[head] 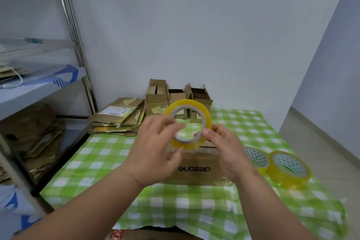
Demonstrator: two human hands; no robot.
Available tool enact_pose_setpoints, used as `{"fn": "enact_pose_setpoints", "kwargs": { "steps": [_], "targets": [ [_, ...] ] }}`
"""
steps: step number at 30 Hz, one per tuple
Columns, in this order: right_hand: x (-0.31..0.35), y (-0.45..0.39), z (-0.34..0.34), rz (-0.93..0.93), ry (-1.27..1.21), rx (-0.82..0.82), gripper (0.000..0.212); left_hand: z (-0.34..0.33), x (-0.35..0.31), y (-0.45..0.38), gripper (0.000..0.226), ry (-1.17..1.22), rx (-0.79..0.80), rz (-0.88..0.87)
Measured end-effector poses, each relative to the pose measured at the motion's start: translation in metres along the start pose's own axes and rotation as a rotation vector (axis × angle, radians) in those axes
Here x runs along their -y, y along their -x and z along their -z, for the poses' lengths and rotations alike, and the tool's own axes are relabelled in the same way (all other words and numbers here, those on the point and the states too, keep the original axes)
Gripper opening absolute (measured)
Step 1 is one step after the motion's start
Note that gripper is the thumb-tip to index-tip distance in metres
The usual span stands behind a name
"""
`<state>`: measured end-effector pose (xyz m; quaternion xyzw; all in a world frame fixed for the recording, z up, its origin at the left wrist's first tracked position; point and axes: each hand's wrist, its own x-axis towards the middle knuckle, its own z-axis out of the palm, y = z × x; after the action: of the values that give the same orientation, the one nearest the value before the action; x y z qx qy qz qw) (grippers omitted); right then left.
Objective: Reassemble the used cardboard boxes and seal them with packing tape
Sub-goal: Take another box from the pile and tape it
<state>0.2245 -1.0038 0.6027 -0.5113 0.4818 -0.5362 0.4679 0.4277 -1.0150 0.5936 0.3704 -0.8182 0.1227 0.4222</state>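
Green-and-white checked tablecloth: one brown cardboard box under our hands, two yellowish clear tape rolls lying right. Our right hand pinches a third roll of yellowish clear packing tape above the box; our left hand touches its rim, fingers loose.

A table covered by a green-and-white checked cloth, on which are laid a brown cardboard box, flattened cardboard stack, and two yellowish tape rolls.
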Motion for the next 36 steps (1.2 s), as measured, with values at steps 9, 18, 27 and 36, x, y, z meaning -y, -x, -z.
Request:
{"fn": "enact_pose_setpoints", "kwargs": {
  "steps": [9, 18, 27, 36],
  "targets": [
    [-0.003, -0.004, 0.01, 0.039, -0.071, 0.059, 0.052, 0.017, 0.01, -0.035, 0.024, 0.875, -0.015, 1.056],
    [-0.006, -0.008, 0.017, -0.012, -0.097, 0.052, 0.045, 0.016, 0.015, -0.037, 0.018, 0.983, 0.169, 1.028],
    [0.0, -0.013, 0.017, -0.072, -0.115, 0.06, 0.052, 0.003, 0.01, -0.033, 0.012, 0.991, 0.1, 1.074],
    [0.003, -0.013, 0.034, -0.049, -0.194, 0.297, 0.074, -0.003, 0.012, -0.034, 0.012, 0.839, 0.129, 1.117]
  ]
}}
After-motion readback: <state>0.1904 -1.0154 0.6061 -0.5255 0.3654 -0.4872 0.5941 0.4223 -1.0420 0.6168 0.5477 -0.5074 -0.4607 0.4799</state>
